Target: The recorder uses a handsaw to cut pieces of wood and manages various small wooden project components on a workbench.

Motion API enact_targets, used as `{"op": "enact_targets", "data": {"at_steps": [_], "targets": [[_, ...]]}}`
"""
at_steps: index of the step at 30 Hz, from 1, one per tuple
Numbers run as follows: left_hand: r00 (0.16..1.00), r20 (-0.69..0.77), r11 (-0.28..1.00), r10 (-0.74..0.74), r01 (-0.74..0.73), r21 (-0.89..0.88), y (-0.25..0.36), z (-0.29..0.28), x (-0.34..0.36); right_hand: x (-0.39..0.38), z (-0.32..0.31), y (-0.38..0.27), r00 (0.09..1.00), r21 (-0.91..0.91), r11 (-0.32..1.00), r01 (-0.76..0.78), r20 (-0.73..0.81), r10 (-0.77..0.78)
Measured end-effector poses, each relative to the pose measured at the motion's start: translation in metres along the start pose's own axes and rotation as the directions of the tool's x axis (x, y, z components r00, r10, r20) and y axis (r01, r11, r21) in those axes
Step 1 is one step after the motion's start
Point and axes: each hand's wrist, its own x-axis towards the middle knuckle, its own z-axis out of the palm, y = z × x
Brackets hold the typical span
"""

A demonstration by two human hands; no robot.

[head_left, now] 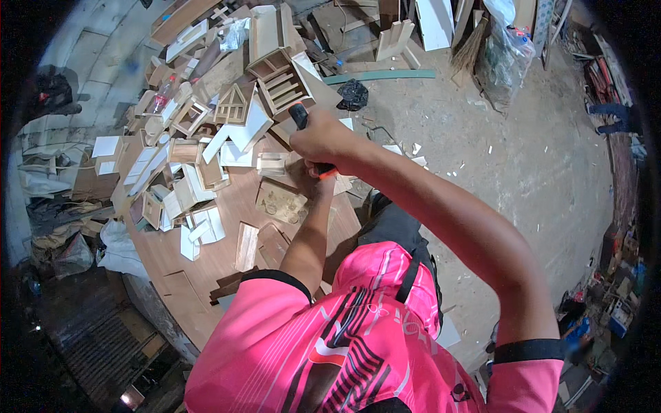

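Note:
My right hand (320, 138) is closed around a black and orange tool (299, 115), held at a slant over the cluttered work board. Just below it, my left hand (308, 173) is closed by the tool's orange lower end, mostly hidden by my right hand; what it grips I cannot make out. Beneath them are a small pale wooden box (272, 163) and a yellowish board with round marks (279, 199). A wooden piece with several slats (281, 88) sits beyond my hands.
Small wooden frames and white panels (201, 230) cover much of the wooden board (169, 255). A black bag (352, 95), a green strip (382, 74) and scraps lie on the concrete floor (523, 172). A straw broom (468, 48) and plastic sacks (502, 76) stand behind.

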Motion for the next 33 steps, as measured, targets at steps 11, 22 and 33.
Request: {"op": "enact_targets", "data": {"at_steps": [11, 22, 33], "targets": [[0.910, 0.279, 0.496, 0.307, -0.403, 0.769, 0.078, -0.009, -0.005, 0.070, 0.021, 0.132, 0.978, -0.268, 0.963, 0.031, -0.192, -0.085], [0.841, 0.236, 0.588, 0.488, -0.516, 0.622, 0.053, -0.015, 0.006, 0.000, 0.027, 0.159, 0.937, -0.229, 0.950, 0.210, -0.229, -0.262], [0.801, 0.357, 0.440, 0.481, -0.573, 0.692, 0.071, -0.008, 0.007, -0.020, 0.015, 0.105, 0.965, -0.112, 0.986, 0.120, -0.219, -0.143]]}}
